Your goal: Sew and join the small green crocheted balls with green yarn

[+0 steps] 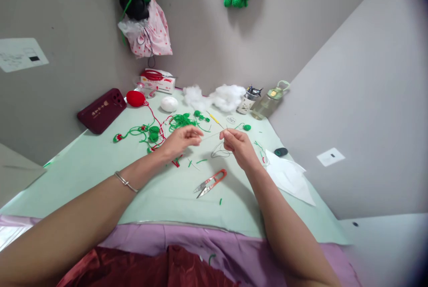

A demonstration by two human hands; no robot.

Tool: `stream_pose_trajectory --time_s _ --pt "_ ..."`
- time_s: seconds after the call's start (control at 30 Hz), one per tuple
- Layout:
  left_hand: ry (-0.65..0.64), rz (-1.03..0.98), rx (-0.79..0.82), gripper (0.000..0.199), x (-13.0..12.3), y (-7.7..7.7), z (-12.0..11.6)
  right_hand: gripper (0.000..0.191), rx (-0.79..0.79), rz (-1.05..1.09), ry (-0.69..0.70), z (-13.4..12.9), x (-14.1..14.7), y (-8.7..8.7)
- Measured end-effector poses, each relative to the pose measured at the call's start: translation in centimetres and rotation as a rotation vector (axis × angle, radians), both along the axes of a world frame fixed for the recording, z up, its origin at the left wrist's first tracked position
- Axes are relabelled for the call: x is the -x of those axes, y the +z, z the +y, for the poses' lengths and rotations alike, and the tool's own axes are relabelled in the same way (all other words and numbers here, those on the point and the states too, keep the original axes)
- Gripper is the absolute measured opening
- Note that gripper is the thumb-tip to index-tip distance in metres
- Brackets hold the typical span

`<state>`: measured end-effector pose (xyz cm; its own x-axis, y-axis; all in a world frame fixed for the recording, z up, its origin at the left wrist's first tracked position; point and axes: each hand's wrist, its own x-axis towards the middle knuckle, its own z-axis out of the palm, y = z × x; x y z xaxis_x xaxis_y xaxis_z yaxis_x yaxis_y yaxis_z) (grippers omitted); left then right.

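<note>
My right hand point(238, 145) is closed in a pinch on a thin thread point(211, 136), which stretches nearly straight across to my left hand point(183, 140). The left fingers are curled, with the thread running in at the thumb tip; the exact hold there is too small to make out. Loose dark loops of thread point(220, 149) hang or lie below the right hand. Nearer me, orange-handled thread snips point(214, 181) rest on the table with blades apart. A crochet hook with a yellow handle point(214, 118) lies just beyond my hands.
Green yarn point(183, 120), a red yarn ball point(135, 98) and small green crocheted pieces point(153, 133) lie left. White stuffing point(228, 97), a pen cup point(246, 102) and a bottle point(267, 103) stand behind. White paper point(290, 175) lies right, a maroon phone point(103, 111) far left.
</note>
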<state>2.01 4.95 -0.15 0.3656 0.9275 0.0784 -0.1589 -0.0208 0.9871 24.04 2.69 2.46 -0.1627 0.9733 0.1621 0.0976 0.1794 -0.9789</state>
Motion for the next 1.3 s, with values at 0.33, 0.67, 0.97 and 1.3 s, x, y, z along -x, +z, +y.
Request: stream_pose_trajectory --time_s 0.33,0.67,0.97,1.3 --pt "-0.108 -0.318 0.194 0.024 -0.3 0.3 -0.5 0.028 -0.132 -0.441 -0.116 0.1 0.3 -0.7" --pt "0.062 0.190 -0.348 0.018 -0.8 -1.1 -0.7 0.028 -0.327 -0.583 0.145 -2.7 3.4 -0.1" --pt "0.068 0.254 -0.424 0.012 -0.7 -1.3 -0.8 0.032 -0.109 -0.373 0.066 -0.9 1.3 -0.2" --pt "-0.001 -0.115 -0.044 0.027 -1.0 -1.0 -0.6 0.030 -0.029 -0.413 0.119 -0.6 1.1 -0.4"
